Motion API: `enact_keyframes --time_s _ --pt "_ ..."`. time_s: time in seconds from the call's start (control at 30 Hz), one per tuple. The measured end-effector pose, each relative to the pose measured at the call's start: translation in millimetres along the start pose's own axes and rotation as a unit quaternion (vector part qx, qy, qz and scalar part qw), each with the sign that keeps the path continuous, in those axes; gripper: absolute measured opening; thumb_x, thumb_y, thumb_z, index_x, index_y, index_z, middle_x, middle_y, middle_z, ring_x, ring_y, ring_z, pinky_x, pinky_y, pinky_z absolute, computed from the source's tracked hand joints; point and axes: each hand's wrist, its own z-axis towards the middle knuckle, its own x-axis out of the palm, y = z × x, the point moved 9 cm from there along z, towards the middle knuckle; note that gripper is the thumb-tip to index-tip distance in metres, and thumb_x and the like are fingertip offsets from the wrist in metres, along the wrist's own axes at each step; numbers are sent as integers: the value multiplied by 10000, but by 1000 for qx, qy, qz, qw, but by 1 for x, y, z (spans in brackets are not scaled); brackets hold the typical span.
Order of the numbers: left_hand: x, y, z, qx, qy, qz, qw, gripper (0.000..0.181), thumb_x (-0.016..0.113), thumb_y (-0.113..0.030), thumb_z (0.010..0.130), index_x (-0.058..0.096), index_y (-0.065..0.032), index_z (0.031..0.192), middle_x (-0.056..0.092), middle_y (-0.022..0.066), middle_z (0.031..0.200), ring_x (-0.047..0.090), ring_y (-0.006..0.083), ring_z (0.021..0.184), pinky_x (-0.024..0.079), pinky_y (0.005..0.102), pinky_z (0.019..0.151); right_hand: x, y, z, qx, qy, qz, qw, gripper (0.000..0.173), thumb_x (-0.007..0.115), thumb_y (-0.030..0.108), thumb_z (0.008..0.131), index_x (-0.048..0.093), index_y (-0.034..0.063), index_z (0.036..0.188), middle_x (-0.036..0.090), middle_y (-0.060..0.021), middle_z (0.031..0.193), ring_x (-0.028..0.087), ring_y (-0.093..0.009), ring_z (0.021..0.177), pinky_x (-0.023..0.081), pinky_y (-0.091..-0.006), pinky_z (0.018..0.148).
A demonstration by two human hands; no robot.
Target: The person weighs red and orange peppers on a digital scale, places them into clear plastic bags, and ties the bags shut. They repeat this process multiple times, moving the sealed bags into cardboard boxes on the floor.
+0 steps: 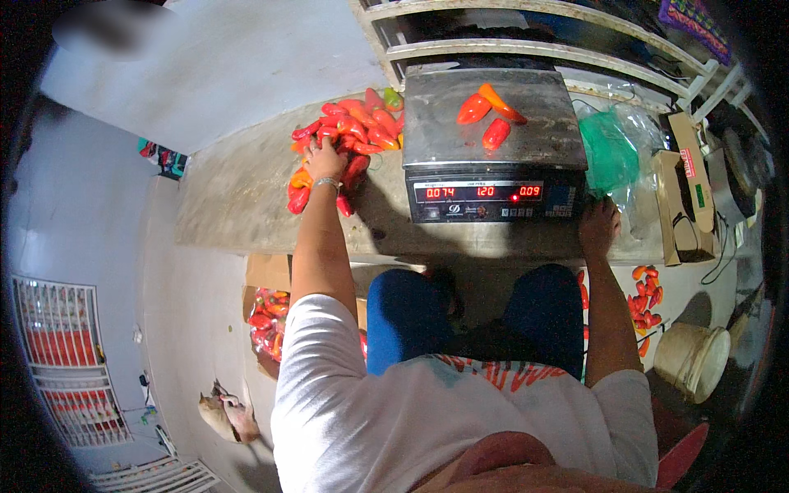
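My left hand (325, 161) rests on a heap of red and orange peppers (360, 123) on the concrete counter, its fingers spread over them; whether it grips one is unclear. Right of the heap stands a digital scale with a steel platform (431, 123) and a lit red display. On the platform lie a few peppers (495, 134), red and orange. My right hand (599, 225) is by the scale's lower right corner, next to green and clear plastic bags (610, 151); its fingers look bent, and their grip is hidden.
An open cardboard box (684, 203) stands at the counter's right. Below are a cardboard box of bagged peppers (268, 317), loose peppers (646, 296) on the floor and a dirty white bucket (691, 360). A cat (228, 416) lies on the floor. White metal bars (530, 48) run behind the scale.
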Motion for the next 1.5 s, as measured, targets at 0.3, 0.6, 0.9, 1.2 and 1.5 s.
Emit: enact_keyframes --time_s 0.3,0.6,0.9,1.2,1.5 --pt "32 16 13 -27 66 49 996 671 683 -361 633 426 -90 1190 440 141 1223 416 325 1129 337 446 922 17 -8 0 30 98 -14 995 427 504 261 782 451 46 1146 409 -95 1188 394 -295 1086 332 -431 874" --pt "12 -3 8 -63 124 -695 705 455 579 -286 718 484 -23 1076 586 151 914 580 302 812 470 401 712 -6 6 3 20 52 12 998 359 443 251 839 483 40 1127 429 -139 1206 400 -316 1102 332 -457 893" --pt "-83 -185 -81 49 457 -801 383 470 502 -297 780 459 -11 1150 561 174 1041 586 320 866 494 463 716 -8 1 1 11 82 -61 995 427 488 290 800 486 51 1153 449 -162 1197 406 -330 1117 327 -480 927" --pt "-86 -216 -61 155 52 -285 945 647 552 -508 757 443 18 1118 519 259 1102 482 398 1053 379 456 870 -27 2 0 23 65 15 998 460 522 284 775 473 48 1166 428 -164 1234 373 -353 1160 299 -483 963" --pt "-117 -207 -114 209 -48 -322 922 760 520 -494 786 294 29 1289 364 273 1276 312 421 1201 239 450 998 -13 -4 0 32 22 45 998 437 498 298 786 486 63 1154 448 -150 1216 401 -345 1134 300 -479 958"
